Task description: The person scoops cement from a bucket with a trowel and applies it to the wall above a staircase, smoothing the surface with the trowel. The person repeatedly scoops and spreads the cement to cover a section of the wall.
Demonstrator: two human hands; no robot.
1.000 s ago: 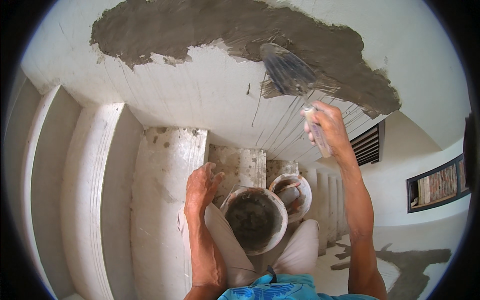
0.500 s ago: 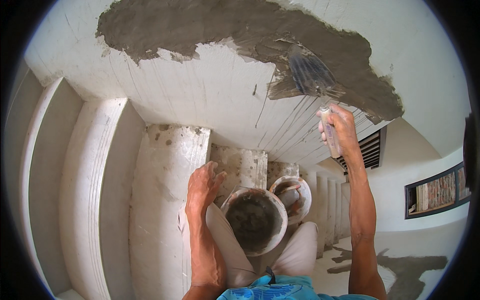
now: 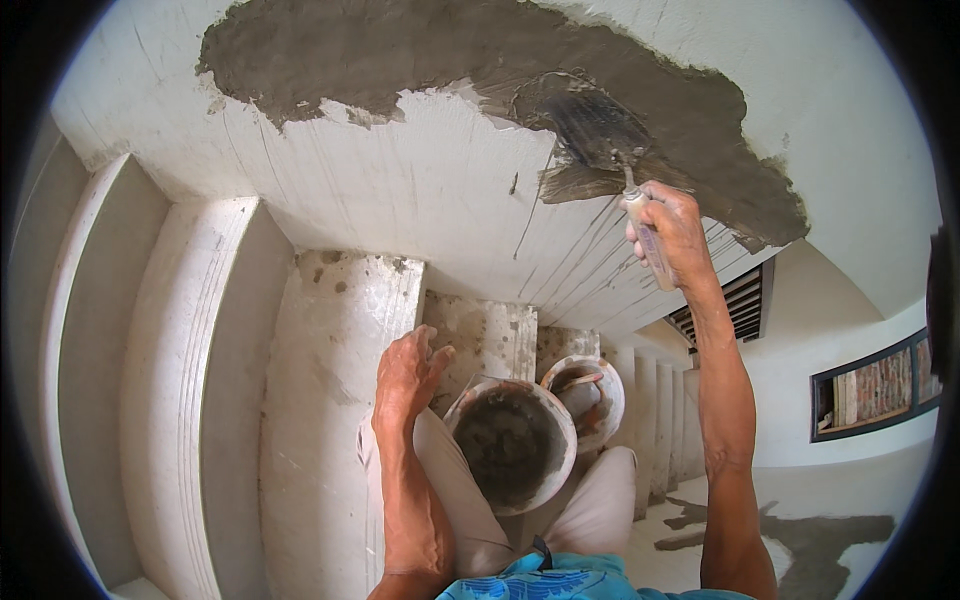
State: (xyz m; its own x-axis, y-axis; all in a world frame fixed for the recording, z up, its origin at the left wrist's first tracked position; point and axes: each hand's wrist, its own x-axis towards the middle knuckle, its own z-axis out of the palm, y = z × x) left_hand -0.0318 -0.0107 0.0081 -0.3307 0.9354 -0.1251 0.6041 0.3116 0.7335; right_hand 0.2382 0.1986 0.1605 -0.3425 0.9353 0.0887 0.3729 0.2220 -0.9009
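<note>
My right hand (image 3: 675, 228) is wrapped round the pale handle of a trowel (image 3: 600, 132). The dark metal blade lies against the wall on a patch of wet grey mortar (image 3: 400, 55), near the patch's lower edge. Streaks and a smeared, thinner strip show just below the blade. My left hand (image 3: 408, 370) rests by my left knee, fingers loosely bent and apart, holding nothing. Between my knees stands a bucket (image 3: 562, 480) with grey mortar inside. Just beyond it is a smaller bucket (image 3: 616, 405) with a hand tool (image 3: 578, 380) leaning in it, partly hidden.
Pale stair steps (image 3: 165, 400) rise on the left, and more steps (image 3: 660, 410) go down on the right. Mortar stains spot the step (image 3: 335, 285) ahead. A dark-framed opening (image 3: 870, 385) and a slatted grille (image 3: 740, 305) are at right. Grey mortar (image 3: 820, 550) marks the lower surface.
My right hand has moved the trowel up and a little left along the mortar, and its blade has turned slightly. My left hand and the buckets stay in place.
</note>
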